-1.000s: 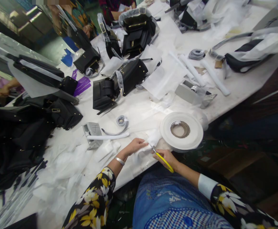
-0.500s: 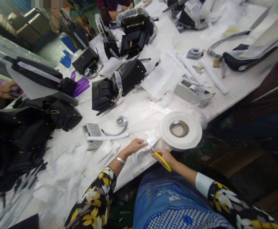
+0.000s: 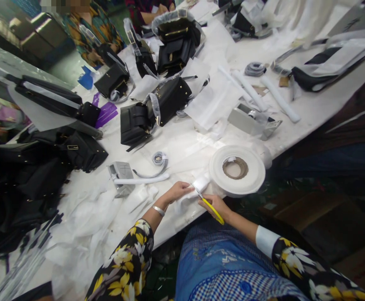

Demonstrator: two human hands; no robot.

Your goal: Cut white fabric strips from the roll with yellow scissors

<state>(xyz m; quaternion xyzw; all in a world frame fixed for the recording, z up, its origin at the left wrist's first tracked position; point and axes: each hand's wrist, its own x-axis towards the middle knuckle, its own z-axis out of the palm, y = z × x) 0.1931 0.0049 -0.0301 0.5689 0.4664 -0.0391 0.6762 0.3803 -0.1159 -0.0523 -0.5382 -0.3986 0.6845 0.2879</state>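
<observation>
My right hand point(image 3: 215, 206) is closed round yellow-handled scissors point(image 3: 213, 210), whose blades point up and left. The blades lie at a white strip point(image 3: 201, 182) that runs out from a large white roll point(image 3: 257, 171) with a cardboard core. My left hand point(image 3: 179, 191) pinches the strip's end between thumb and fingers, just left of the blades. Whether the blades have cut into the strip is too small to tell. The roll lies flat at the table's front edge, right of both hands.
Two grey tape dispensers point(image 3: 121, 177) point(image 3: 251, 119) stand on the table. A coiled grey strap point(image 3: 159, 159) lies behind my left hand. Black handbags point(image 3: 169, 100) spread across the middle and left. Crumpled white wrapping point(image 3: 85, 221) covers the left front. Other people point(image 3: 91, 33) work at the far side.
My hands, the scissors and the strip stay almost in place. A person across the table has shifted, and wrapping at the far right has moved.
</observation>
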